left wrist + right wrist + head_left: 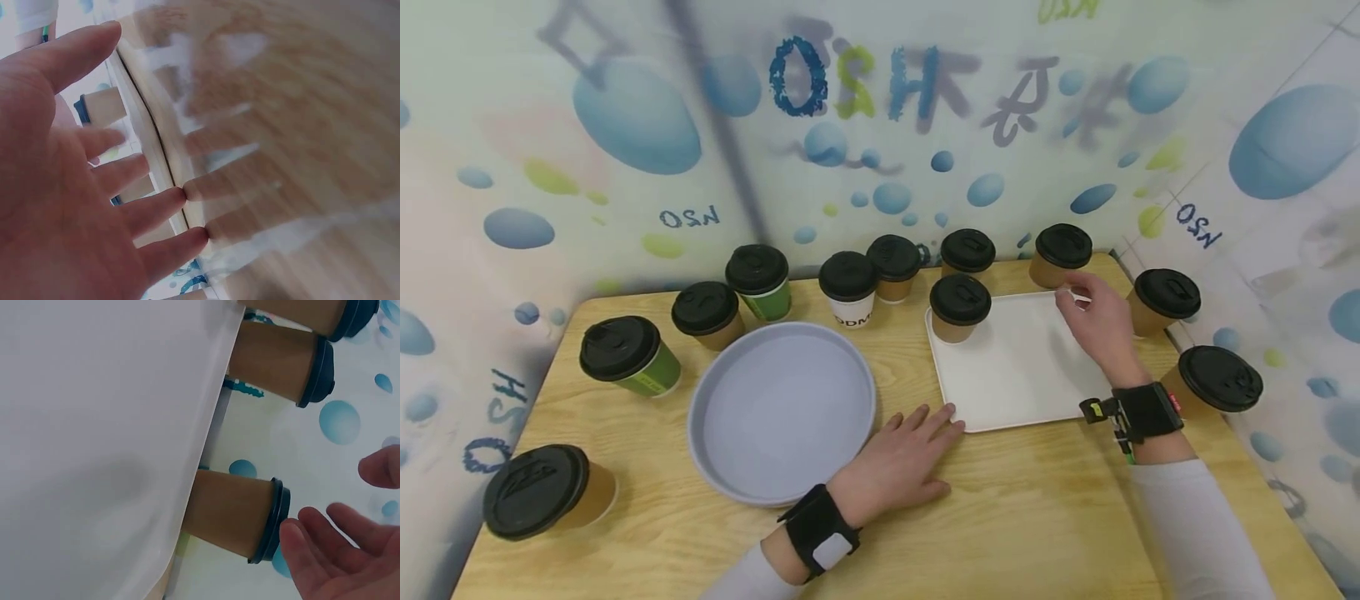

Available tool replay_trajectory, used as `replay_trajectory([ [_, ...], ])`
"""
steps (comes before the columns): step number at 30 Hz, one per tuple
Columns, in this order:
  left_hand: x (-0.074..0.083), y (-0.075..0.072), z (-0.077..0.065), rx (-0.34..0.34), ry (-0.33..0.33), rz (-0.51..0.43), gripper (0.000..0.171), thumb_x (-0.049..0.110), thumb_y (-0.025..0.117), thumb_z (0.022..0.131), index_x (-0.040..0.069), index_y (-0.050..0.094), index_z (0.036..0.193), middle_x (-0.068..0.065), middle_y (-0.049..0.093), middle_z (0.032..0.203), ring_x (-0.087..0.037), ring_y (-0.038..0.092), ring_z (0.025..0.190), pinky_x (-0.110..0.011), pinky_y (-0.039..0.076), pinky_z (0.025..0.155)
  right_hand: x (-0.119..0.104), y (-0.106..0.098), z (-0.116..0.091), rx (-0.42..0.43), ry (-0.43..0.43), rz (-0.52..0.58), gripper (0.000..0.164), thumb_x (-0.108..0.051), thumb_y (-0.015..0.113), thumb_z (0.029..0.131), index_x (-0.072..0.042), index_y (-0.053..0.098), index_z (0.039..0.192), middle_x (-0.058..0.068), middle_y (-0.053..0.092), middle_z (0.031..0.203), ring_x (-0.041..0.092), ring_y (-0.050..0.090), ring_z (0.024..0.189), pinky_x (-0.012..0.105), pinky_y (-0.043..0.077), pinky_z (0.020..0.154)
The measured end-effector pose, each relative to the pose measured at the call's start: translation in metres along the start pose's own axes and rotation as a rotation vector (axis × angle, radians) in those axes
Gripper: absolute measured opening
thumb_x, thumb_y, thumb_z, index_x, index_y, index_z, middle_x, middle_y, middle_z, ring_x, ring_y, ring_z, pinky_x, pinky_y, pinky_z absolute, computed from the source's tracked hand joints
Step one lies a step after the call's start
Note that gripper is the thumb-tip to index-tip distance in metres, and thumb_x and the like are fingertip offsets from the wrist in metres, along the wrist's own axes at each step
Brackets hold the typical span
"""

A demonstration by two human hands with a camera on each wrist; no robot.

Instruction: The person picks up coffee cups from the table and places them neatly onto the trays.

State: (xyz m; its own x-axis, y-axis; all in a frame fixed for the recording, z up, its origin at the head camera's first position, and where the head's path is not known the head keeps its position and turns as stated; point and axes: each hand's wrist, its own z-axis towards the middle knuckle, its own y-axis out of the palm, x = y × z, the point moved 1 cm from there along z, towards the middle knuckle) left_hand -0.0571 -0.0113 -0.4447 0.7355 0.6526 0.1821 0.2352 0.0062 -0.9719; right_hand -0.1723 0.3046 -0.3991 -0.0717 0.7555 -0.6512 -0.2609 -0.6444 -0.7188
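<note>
My left hand [898, 462] lies with fingers spread on the table, between the round grey-blue tray and the white rectangular tray [1022, 375]. Its fingertips are at the white tray's near left corner. Over that tray's far right corner is my right hand [1097, 321], fingers loosely bent and holding nothing. In the right wrist view its thumb [378, 469] stands apart from the fingers. Closest to it is a brown paper coffee cup [1048, 271] with a black lid, behind the tray. Another brown lidded cup [955, 312] stands on the white tray's left part.
The round tray [782, 417] sits left of centre. Green cups [658, 371], a white cup [852, 308] and several brown cups stand around the trays, all with black lids. A brown cup [591, 500] leans into view at front left. A patterned backdrop [880, 158] rises behind the table.
</note>
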Motion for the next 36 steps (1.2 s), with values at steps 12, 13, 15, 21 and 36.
replay_trajectory([
  [12,-0.001,0.000,-0.010,-0.027,-0.017,-0.019,0.079,0.053,0.071,0.095,0.019,0.040,0.160,-0.004,0.025,0.170,-0.034,0.039,0.148,-0.054,0.044,0.109,0.016,0.002,0.039,0.078,0.102,0.066,0.095,-0.048,0.065,0.098,0.002,0.017,0.163,0.028,0.028,0.163,0.045,0.030,0.148,0.063,0.029,0.116],
  [13,-0.001,0.001,-0.010,-0.021,-0.021,-0.022,0.079,0.053,0.071,0.095,0.019,0.041,0.159,-0.006,0.024,0.170,-0.034,0.039,0.148,-0.054,0.044,0.109,0.017,0.003,0.043,0.074,0.102,0.071,0.099,-0.049,0.067,0.097,0.002,0.014,0.164,0.028,0.024,0.165,0.045,0.026,0.150,0.062,0.027,0.118],
  [15,-0.001,0.002,-0.010,-0.013,-0.028,-0.027,0.079,0.053,0.072,0.094,0.019,0.041,0.159,-0.009,0.021,0.171,-0.036,0.038,0.148,-0.054,0.044,0.109,0.020,0.005,0.051,0.062,0.109,0.074,0.105,-0.051,0.068,0.095,0.000,0.009,0.165,0.028,0.017,0.167,0.044,0.021,0.153,0.061,0.023,0.120],
  [21,-0.002,0.002,-0.010,-0.026,-0.035,-0.045,0.080,0.052,0.072,0.094,0.020,0.040,0.160,-0.009,0.022,0.171,-0.038,0.037,0.148,-0.053,0.042,0.111,0.027,0.012,0.070,0.013,0.167,0.075,0.116,-0.058,0.071,0.091,-0.003,0.001,0.165,0.029,0.008,0.168,0.046,0.017,0.153,0.061,0.023,0.120],
  [36,-0.004,-0.001,-0.011,-0.071,-0.039,-0.071,0.079,0.050,0.072,0.095,0.022,0.039,0.161,-0.007,0.022,0.171,-0.036,0.035,0.150,-0.052,0.040,0.113,0.034,0.025,0.083,-0.035,0.215,-0.015,0.120,-0.054,0.074,0.090,-0.003,-0.006,0.164,0.039,0.009,0.161,0.060,0.029,0.142,0.067,0.031,0.113],
])
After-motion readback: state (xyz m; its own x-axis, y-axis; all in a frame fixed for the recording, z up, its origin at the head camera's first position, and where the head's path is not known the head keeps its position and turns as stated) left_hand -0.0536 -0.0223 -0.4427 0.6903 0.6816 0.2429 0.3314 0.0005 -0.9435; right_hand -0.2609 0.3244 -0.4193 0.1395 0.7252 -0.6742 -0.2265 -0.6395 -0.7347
